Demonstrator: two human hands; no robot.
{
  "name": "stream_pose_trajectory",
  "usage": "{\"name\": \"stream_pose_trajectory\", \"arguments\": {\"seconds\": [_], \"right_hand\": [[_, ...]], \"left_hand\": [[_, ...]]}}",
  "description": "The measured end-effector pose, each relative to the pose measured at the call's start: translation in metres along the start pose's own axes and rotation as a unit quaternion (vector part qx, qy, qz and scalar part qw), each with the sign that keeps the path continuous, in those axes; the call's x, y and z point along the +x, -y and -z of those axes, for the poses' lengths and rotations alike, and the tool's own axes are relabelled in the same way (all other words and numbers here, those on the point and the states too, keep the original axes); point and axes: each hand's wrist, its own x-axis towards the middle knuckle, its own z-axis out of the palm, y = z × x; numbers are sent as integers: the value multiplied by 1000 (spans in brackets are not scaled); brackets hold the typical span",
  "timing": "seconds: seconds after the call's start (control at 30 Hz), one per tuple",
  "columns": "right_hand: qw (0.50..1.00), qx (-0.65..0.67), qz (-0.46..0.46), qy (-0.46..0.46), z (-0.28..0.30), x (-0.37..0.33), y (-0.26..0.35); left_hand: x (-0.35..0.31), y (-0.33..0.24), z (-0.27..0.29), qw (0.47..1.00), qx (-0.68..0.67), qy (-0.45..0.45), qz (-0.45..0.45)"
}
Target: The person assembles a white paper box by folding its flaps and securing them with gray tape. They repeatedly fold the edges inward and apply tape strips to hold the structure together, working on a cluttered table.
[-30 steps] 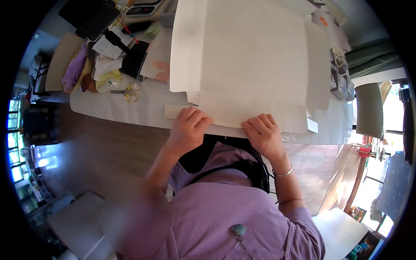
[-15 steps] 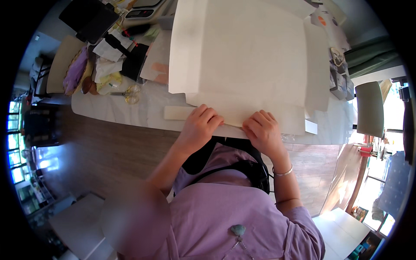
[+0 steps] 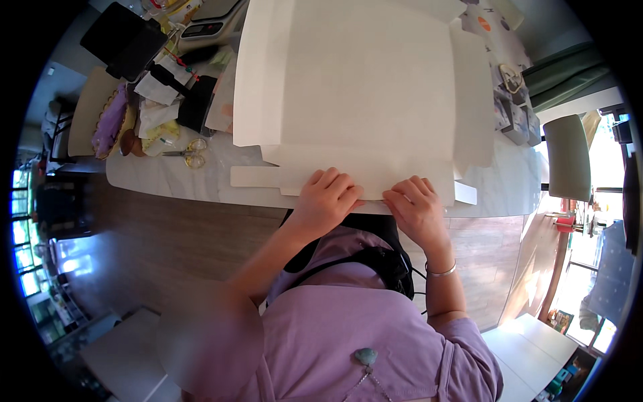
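A large white sheet of creased cardboard (image 3: 368, 87), like an unfolded box, lies flat on the marble-patterned table (image 3: 154, 175). Along its near side runs a flap with a narrow tab (image 3: 254, 176) sticking out at the left and another tab (image 3: 465, 193) at the right. My left hand (image 3: 329, 202) grips the near edge of the cardboard, fingers curled over it and thumb side toward the middle. A short gap away, my right hand (image 3: 416, 206) pinches the same edge. The undersides of the fingers are hidden.
On the left are scissors (image 3: 191, 154), a black stand with a dark screen (image 3: 124, 41), a kitchen scale (image 3: 204, 30), papers and a purple-lined basket (image 3: 111, 124). Small boxes (image 3: 516, 124) and a coiled cable (image 3: 511, 78) lie right of the cardboard. A chair (image 3: 568, 157) stands beyond.
The cardboard has shifted left, and the whole view has moved slightly. Both hands now grip farther right along the near edge, which shows more between and beside them.
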Motion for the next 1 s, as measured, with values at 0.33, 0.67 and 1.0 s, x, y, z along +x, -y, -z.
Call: {"name": "stream_pose_trajectory", "arguments": {"seconds": [0.33,0.67,1.0], "right_hand": [[999,30,-32,19,-1,-4,-6],[999,-4,-32,-17,24,-29,-21],[998,22,-63,13,23,-28,-27]], "left_hand": [[10,4,-15,996,-82,22,24],[11,3,-2,996,-69,53,22],[28,-20,-44,997,-63,33,-41]]}}
